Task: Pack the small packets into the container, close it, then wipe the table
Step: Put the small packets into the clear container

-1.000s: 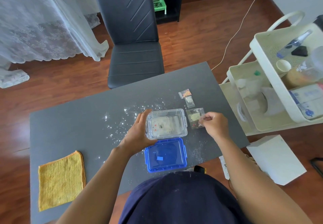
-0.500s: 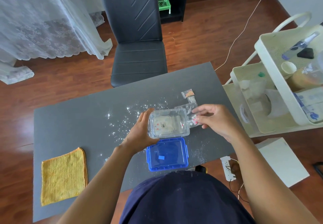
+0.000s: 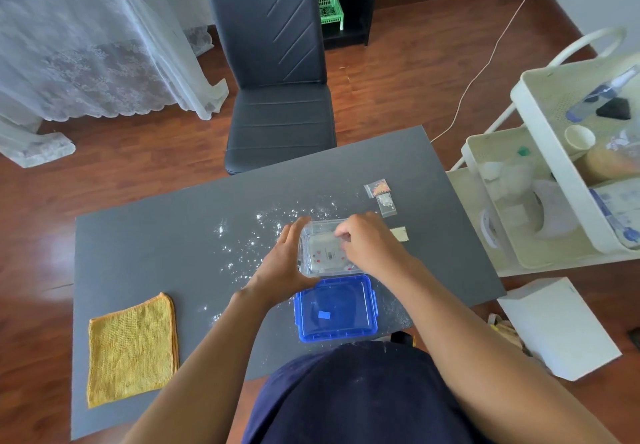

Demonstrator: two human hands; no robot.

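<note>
The left hand (image 3: 287, 263) held the clear container (image 3: 320, 253) by its left side. The thumb curled round the near corner and the fingers lay along the far left wall, so the hand was gripping it. The right hand (image 3: 372, 246) was over the open top of the container, with its fingertips (image 3: 341, 235) bunched together and pointing down into it. They looked like they were pinching something small, but it was too blurry to tell what, or whether anything was there at all. Inside the container, under those fingertips, lay a flat white packet (image 3: 327, 254) with little red marks.

The blue lid (image 3: 334, 308) lay flat, touching the near side of the container, just below both wrists. Out past the right fingertips, on the far right, two small packets lay side by side: one with orange bits (image 3: 378, 187) and one with white bits (image 3: 386, 202). Another small packet (image 3: 400, 234) sat just to the right of the right hand.

White specks (image 3: 249, 246) were spread over the grey table (image 3: 156, 246), to the left of the left fingers. A yellow cloth (image 3: 131, 350) lay flat, well away on the near left.
</note>
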